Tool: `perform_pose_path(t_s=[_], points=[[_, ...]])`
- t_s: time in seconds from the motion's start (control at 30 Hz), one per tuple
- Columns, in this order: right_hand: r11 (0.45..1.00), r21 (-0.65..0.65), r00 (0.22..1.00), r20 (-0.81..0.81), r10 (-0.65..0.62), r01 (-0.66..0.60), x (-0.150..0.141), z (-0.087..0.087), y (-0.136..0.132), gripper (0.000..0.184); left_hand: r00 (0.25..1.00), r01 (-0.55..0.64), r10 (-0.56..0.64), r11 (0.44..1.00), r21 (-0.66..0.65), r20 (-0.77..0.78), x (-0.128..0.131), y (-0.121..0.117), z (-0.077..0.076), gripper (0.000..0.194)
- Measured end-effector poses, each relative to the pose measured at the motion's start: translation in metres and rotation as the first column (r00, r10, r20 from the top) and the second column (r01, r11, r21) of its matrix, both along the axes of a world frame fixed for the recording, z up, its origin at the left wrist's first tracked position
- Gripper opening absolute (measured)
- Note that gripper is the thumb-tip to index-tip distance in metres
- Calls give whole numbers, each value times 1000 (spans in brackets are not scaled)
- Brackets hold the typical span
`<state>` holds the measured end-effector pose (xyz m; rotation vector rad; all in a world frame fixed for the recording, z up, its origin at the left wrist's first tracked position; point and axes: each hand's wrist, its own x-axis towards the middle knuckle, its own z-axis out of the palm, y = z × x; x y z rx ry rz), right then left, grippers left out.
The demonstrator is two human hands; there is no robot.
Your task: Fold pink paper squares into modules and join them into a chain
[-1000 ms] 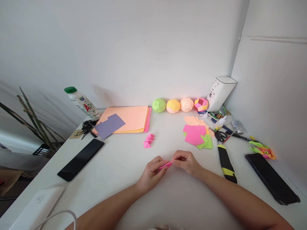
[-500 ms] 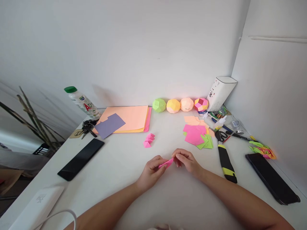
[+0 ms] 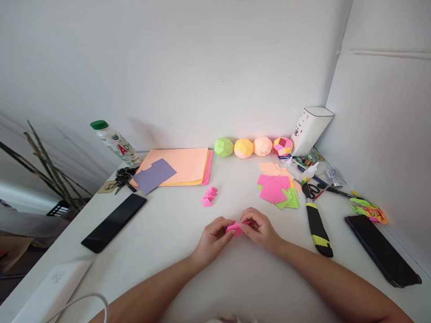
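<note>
Between my two hands is a small folded piece of pink paper (image 3: 235,229). My left hand (image 3: 213,238) pinches its left end between thumb and fingers. At its right end, the thumb and fingertips of my right hand (image 3: 262,229) close on the paper too. Part of the piece is hidden behind the fingers. Several small pink folded paper units (image 3: 209,197) stand in a row on the table beyond my left hand. Past my right hand lie loose pink paper pieces (image 3: 272,188), with green pieces (image 3: 290,199) and peach ones (image 3: 269,168) beside them.
Paper polyhedra (image 3: 244,148) line the wall. Coloured sheets (image 3: 182,163) and a purple piece (image 3: 155,176) lie back left, near a bottle (image 3: 116,144) and a black phone (image 3: 114,223). A black-yellow cutter (image 3: 318,229), glue bottle (image 3: 310,172) and dark case (image 3: 382,251) are rightward.
My right hand has shifted slightly left and now grips the right end of the pink paper, which has turned more level. The left hand keeps its hold.
</note>
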<state>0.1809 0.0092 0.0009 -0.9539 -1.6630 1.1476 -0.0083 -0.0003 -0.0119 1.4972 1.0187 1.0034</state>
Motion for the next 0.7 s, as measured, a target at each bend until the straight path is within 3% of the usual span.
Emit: perform_pose_path(t_s=[0.07, 0.17, 0.37, 0.7], points=[[998, 40, 999, 34, 37, -39, -1, 0, 0, 14, 1000, 27, -26, 999, -30, 14, 0, 0, 1, 17], [996, -5, 996, 40, 84, -84, -3, 0, -2, 16, 998, 42, -39, 997, -66, 50, 1, 0, 4, 18], [998, -34, 998, -39, 53, -54, -4, 0, -6, 14, 999, 37, -38, 999, -27, -14, 1, 1, 8, 17], [993, -111, 998, 50, 47, -41, -3, -4, -3, 15, 999, 35, -36, 998, -54, -10, 1, 0, 10, 15]])
